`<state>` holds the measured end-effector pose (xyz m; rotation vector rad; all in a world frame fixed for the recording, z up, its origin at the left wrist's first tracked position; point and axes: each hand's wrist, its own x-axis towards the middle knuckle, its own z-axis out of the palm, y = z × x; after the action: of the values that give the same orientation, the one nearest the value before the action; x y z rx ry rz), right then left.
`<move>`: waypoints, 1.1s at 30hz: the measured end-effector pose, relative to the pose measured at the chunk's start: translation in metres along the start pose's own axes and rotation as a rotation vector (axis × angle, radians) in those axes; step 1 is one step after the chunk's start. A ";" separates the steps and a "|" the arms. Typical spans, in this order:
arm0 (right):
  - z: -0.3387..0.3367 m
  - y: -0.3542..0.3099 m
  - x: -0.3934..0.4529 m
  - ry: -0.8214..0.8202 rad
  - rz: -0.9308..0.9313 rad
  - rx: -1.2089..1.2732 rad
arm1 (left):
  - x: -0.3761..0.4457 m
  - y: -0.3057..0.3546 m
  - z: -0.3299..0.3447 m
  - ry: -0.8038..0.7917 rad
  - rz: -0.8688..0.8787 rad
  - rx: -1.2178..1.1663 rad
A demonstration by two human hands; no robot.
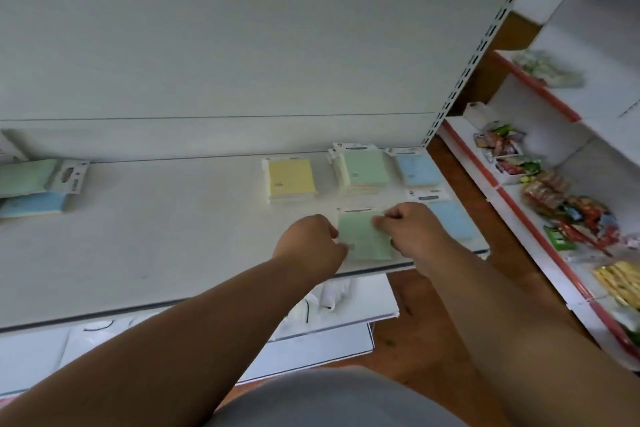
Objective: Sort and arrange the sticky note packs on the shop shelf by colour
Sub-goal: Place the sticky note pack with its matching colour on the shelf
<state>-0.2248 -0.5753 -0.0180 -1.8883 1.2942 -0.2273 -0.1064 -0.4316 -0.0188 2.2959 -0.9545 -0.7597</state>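
Honestly both hands, left hand (311, 239) and right hand (412, 229), have a narrow grip pinching the green sticky note pack (363, 236) near the shelf (173, 253) front lip; nudge it forward and it slides off, or bumps the blue pack (450, 218) crooked

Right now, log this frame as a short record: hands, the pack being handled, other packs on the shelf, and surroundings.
left hand: at the left edge of the front green pack, fingers curled
right hand: pinching that pack's upper right corner
front green pack: flat near the shelf front edge
back row: yellow pack, green stack, blue pack
front right: second blue pack
far left: unsorted green and blue packs
surroundings: snack shelves to the right
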 end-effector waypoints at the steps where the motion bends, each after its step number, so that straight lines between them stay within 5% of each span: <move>1: -0.010 0.006 0.008 -0.014 -0.014 -0.072 | 0.003 0.013 0.010 0.012 -0.011 0.038; 10: -0.027 0.017 0.030 0.018 -0.236 -0.480 | 0.005 0.047 0.048 0.186 -0.150 0.230; 17: -0.003 -0.006 0.004 0.011 -0.463 -0.276 | -0.013 0.030 0.035 0.312 -0.142 0.150; 27: 0.112 -0.112 -0.048 -0.167 -0.700 -0.186 | -0.069 -0.106 -0.058 0.530 -0.388 -0.032; 33: 0.243 -0.198 -0.086 -0.287 -0.638 -0.053 | -0.102 -0.222 -0.152 0.566 -0.421 -0.001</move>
<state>0.0083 -0.3489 -0.0122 -2.2365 0.4869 -0.2364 0.0357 -0.1815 -0.0282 2.5307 -0.2194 -0.2235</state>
